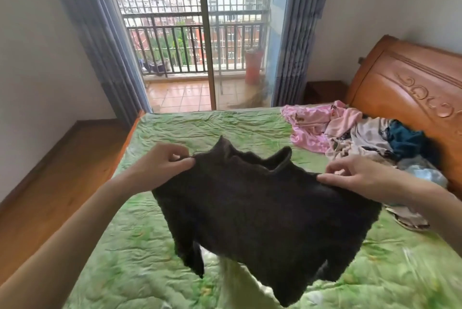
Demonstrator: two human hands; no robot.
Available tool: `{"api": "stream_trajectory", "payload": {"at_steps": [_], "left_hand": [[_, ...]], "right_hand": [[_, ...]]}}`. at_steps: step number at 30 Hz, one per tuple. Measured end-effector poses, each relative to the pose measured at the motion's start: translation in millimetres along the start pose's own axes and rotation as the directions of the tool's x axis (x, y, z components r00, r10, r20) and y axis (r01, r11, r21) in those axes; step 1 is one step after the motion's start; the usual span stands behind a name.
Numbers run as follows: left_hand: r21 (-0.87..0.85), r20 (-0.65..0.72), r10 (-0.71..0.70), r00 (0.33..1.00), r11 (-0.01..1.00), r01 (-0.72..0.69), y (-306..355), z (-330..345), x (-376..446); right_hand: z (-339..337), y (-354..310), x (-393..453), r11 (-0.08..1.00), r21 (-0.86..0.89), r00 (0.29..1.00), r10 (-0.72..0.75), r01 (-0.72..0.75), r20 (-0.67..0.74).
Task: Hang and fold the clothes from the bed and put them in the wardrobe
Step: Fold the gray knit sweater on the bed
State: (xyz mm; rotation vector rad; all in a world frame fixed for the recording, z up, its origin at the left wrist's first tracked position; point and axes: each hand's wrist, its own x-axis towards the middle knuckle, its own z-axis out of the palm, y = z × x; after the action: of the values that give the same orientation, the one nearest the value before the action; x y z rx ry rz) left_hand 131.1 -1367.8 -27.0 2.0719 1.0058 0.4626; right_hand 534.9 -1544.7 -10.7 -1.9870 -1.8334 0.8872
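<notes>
Dark sweater (pixel 262 208) is hanging between both hands above the bed (pixel 150 246), collar away from the person. Left hand (pixel 165 161) is pinching one shoulder; right hand (pixel 350 176) is pinching the other. Beyond the right grip, a pile (pixel 362 136) is waiting unsorted. Judgement: folding is just starting; wardrobe not in view.
</notes>
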Motion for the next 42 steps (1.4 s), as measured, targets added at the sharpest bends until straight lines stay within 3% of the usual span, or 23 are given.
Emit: {"api": "stream_trajectory", "payload": {"at_steps": [3,6,9,13,16,22,28,35,42], "left_hand": [[-0.043,0.209,-0.045,0.977,0.998,0.056,11,-1,-41],[-0.084,0.4,-0.099,0.911,0.986,0.144,7,1,-70],[-0.123,0.417,-0.129,0.9,0.973,0.196,-7,11,-73],[-0.102,0.331,-0.153,0.931,0.975,0.197,-39,40,-48],[-0.071,0.175,-0.209,0.962,0.972,0.224,-81,65,-19],[-0.073,-0.062,-0.312,0.948,0.949,0.308,-177,129,42],[0.07,-0.065,-0.382,0.922,0.92,0.386,-255,170,109],[0.237,-0.142,-0.357,0.923,0.893,0.382,-320,189,222],[0.374,-0.243,-0.325,0.914,0.838,0.397,-402,236,325]], "right_hand": [[4,12,-26,0.999,-0.007,0.968,0.054,-0.054,0.244],[21,29,-45,0.995,0.068,0.906,0.039,-0.074,0.42],[39,44,-43,0.989,0.123,0.887,0.02,-0.087,0.462],[63,65,-2,0.98,0.174,0.925,0.027,-0.1,0.379],[85,87,39,0.98,0.163,0.955,0.066,-0.118,0.289],[130,136,126,0.974,0.11,0.97,0.178,-0.198,0.168],[176,195,209,0.958,0.054,0.957,0.278,-0.282,0.079],[195,245,325,0.952,0.074,0.951,0.302,-0.297,-0.068],[231,316,451,0.936,-0.022,0.912,0.337,-0.352,-0.232]]}}
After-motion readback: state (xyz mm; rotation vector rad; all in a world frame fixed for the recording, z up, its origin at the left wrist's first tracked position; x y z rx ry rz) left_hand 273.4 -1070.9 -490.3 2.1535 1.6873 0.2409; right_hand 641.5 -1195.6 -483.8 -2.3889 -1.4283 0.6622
